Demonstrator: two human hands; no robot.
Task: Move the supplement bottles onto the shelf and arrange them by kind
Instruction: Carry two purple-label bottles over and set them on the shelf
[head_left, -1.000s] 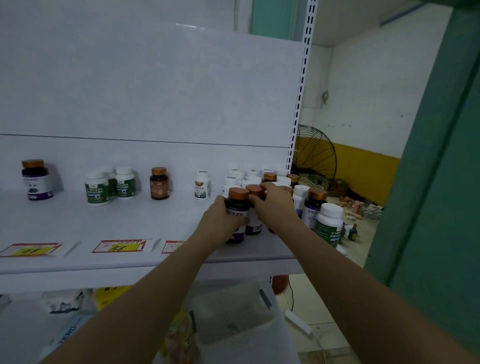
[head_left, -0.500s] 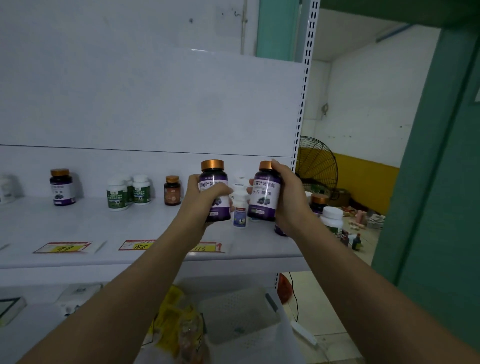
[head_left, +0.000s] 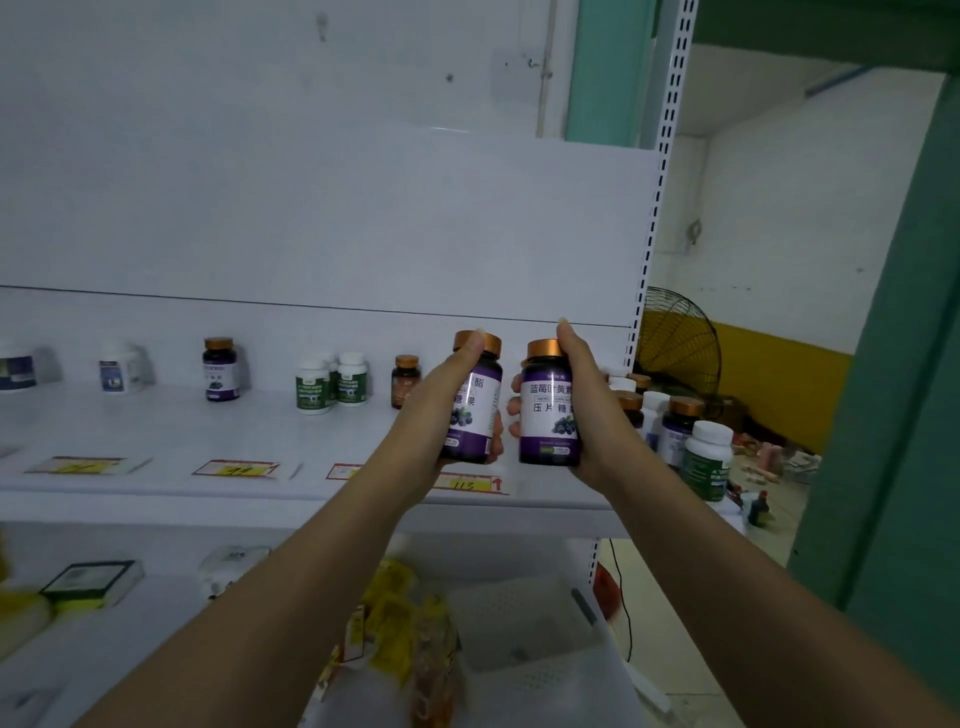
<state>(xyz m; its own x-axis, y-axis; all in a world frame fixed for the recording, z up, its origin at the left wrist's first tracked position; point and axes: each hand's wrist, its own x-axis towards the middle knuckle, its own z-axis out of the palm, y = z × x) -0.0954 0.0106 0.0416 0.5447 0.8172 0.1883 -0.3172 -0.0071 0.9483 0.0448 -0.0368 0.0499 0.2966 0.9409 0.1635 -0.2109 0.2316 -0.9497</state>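
Note:
My left hand (head_left: 439, 402) grips a dark blueberry bottle (head_left: 475, 410) with a gold cap and purple label, held upright above the white shelf (head_left: 156, 431). Beside it, my right hand (head_left: 587, 410) grips a second blueberry bottle (head_left: 550, 410) of the same kind. A matching bottle (head_left: 221, 369) stands further left on the shelf. Two or three green-label white bottles (head_left: 332, 382) and a small brown bottle (head_left: 405, 380) stand in between. A cluster of mixed bottles (head_left: 675, 431) crowds the shelf's right end, partly hidden by my right arm.
Two white bottles (head_left: 122, 369) stand at the far left. Price tags (head_left: 236, 470) line the shelf's front edge. A perforated upright (head_left: 652, 208) bounds the shelf on the right, a fan (head_left: 675, 348) behind it. Below are a white basket (head_left: 524, 623) and yellow packets (head_left: 395, 618).
Both hands lifted the two blueberry bottles out of the right-end cluster and carried them up and slightly left. The view has shifted left, showing more of the shelf.

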